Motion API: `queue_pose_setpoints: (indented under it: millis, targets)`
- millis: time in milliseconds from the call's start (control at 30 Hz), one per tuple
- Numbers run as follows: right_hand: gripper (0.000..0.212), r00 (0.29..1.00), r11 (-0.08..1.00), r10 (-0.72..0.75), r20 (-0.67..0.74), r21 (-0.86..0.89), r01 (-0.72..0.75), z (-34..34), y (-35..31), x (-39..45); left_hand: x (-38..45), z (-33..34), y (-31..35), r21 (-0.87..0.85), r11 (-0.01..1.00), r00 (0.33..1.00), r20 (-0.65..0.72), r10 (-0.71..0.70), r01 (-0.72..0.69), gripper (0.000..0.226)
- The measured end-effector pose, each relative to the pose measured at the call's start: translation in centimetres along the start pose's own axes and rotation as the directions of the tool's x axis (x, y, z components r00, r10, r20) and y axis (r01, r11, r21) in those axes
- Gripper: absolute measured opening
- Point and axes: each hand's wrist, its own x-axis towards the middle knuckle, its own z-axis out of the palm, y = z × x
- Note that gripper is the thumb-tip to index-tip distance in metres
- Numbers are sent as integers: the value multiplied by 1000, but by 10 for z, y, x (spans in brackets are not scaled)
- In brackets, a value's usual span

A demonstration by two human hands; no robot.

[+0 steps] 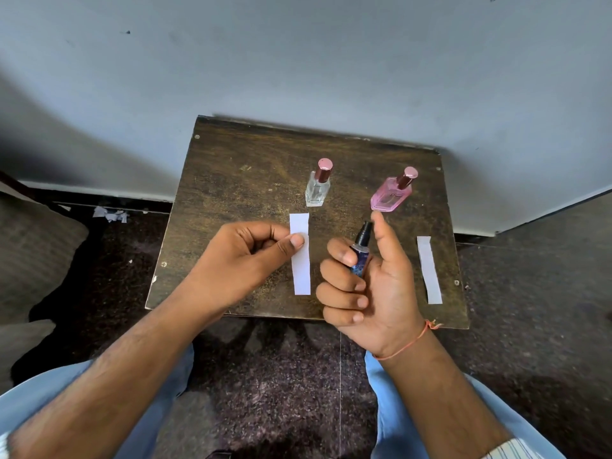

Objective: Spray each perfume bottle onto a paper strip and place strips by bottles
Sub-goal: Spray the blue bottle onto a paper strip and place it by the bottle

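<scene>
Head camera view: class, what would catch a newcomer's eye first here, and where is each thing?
First, the two hands in the middle: the left hand pinches a white paper strip, and the right hand grips a small blue spray bottle with its nozzle pointed up. Behind them, on the dark wooden table, stand a clear bottle and a pink bottle, both capped. Another strip lies near the table's right edge.

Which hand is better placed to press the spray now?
The right hand. It already grips the small dark blue spray bottle, with its index finger raised beside the black nozzle. The left hand is occupied: its fingers pinch the white paper strip near that nozzle.
</scene>
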Motion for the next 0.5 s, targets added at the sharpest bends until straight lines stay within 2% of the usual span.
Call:
queue_pose_setpoints:
  millis: [167,267,333,400,500]
  targets:
    - [66,994,996,45,99,68,-52,-3,2,-1,0,0,0,33,999,999,33,1,-2,23]
    - [64,995,998,37,90,47,-41,-3,2,-1,0,-1,-1,35,999,999,36,9,-10,22]
    - [64,1000,1000,4,26,-4,-4,2,0,-1,0,-1,-2,34,999,999,33,8,-9,23]
    - [63,991,989,-80,-105,-135,66,6,0,-1,0,0,-3,36,999,999,33,3,-4,26]
    - [61,932,920,-263,-249,-354,165,10,1,1,-1,1,-5,58,998,1000,31,-4,2,26]
